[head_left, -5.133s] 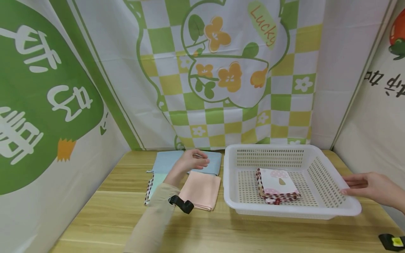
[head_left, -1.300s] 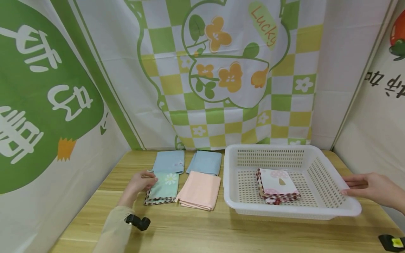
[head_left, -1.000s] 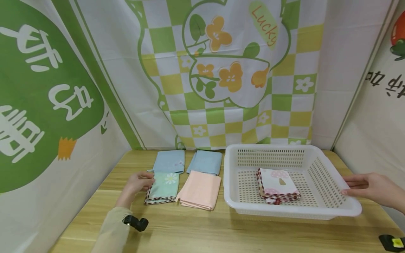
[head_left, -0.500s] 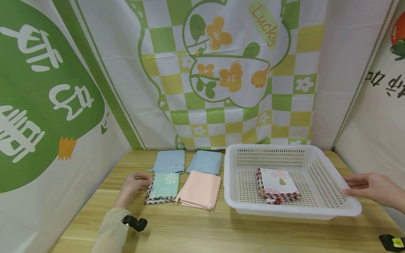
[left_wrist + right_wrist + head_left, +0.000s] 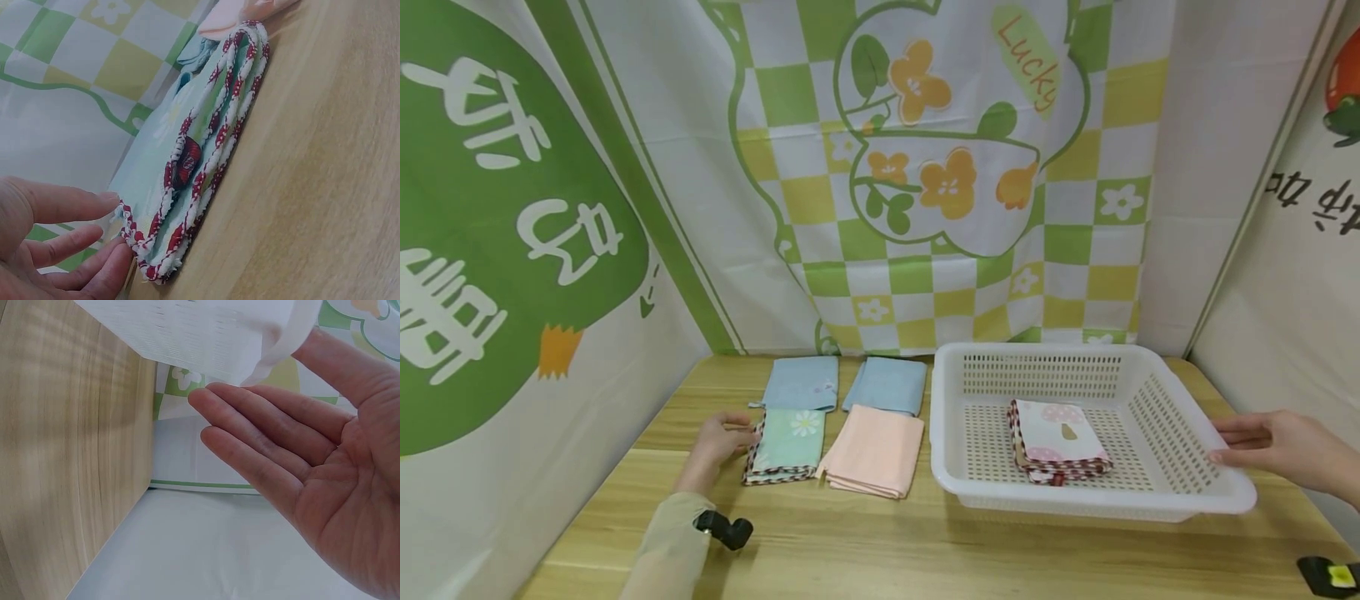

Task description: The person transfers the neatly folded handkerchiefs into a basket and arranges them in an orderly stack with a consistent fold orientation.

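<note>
In the head view my left hand [image 5: 718,442] is at the left edge of a folded mint-green towel [image 5: 793,437] with a daisy print and checked trim. Up close in the left wrist view, the fingertips [image 5: 109,203] touch the towel's trimmed corner, and a small red label [image 5: 187,164] shows between its folds. My right hand [image 5: 1288,450] holds the right rim of a white plastic basket [image 5: 1075,500]. Its thumb goes over the rim, while the other fingers [image 5: 250,459] extend straight below it. Inside the basket lies a folded white towel [image 5: 1060,433] with pink print.
A folded peach towel [image 5: 876,450] lies right of the mint one. Behind them are two folded blue towels, the left one [image 5: 801,383] and the right one [image 5: 887,385]. Printed curtains enclose the wooden table [image 5: 880,550] at the back and sides.
My left hand has moved from above the blue and peach towels to the mint towel's left edge, shifting slightly left over the last second. The right hand and basket stay put.
</note>
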{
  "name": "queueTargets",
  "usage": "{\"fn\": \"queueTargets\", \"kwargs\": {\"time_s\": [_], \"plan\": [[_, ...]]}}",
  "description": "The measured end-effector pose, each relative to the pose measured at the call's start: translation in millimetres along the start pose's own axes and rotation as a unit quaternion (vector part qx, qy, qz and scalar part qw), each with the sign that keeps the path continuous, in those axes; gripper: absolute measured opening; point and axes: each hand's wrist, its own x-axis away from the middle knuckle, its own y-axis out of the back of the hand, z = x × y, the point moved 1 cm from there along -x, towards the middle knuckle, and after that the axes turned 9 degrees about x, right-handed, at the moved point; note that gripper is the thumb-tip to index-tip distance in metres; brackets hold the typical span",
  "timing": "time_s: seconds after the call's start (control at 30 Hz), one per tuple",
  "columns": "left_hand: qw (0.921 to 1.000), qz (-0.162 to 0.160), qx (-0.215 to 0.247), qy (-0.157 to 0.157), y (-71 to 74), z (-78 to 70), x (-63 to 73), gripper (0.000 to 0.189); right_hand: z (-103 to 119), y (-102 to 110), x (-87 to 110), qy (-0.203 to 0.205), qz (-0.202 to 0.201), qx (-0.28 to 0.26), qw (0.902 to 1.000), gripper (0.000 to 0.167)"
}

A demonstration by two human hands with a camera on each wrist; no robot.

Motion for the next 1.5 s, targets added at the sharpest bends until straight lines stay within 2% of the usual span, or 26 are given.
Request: {"fn": "queueTargets", "kwargs": {"time_s": [0.37, 0.63, 1.0, 1.5], "plan": [[0.9999, 0.008, -0.006, 0.005, -0.1, 7.6, -3.5, 0.055, -1.8, -0.9, 0.1, 0.000, 0.003, -0.002, 1.0000, 0.063], [0.9997, 0.014, -0.020, 0.003, 1.8, 7.9, -2.9, 0.051, -2.3, -1.2, 0.9, 0.005, -0.005, -0.008, 0.9999, 0.061], [0.9987, 0.024, -0.034, 0.028, 0.5, 5.0, -2.0, 0.053, -2.0, -0.2, 0.6, -0.001, 0.002, -0.004, 1.0000, 0.063], [0.9980, 0.007, -0.050, 0.037, -0.7, 5.6, -6.8, 0.045, -2.3, -1.6, 1.3, 0.001, -0.005, -0.009, 0.9999, 0.062]]}}
